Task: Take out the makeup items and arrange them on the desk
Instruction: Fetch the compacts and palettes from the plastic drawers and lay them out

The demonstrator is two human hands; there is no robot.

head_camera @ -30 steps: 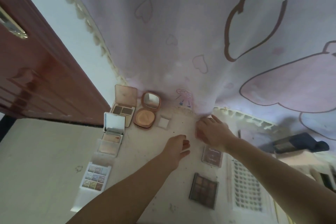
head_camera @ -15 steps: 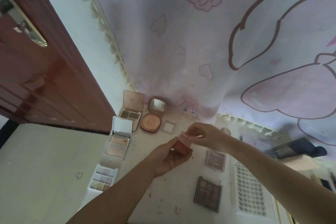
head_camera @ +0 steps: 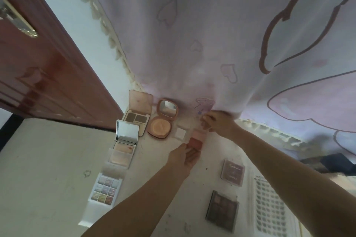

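Desk, blush compact apparently between hands

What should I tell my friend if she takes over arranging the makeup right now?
Left hand: holds the base of the small blush compact from below.
Right hand: pinches the compact's clear lid, tipping it open.
Already laid out open on the desk: brow palette, round powder compact, mirrored compact, white nine-pan palette, small white pan.
Still closed, on the right: pink case, dark palette.
Left to do: set the blush compact down open in the row, then place those two.
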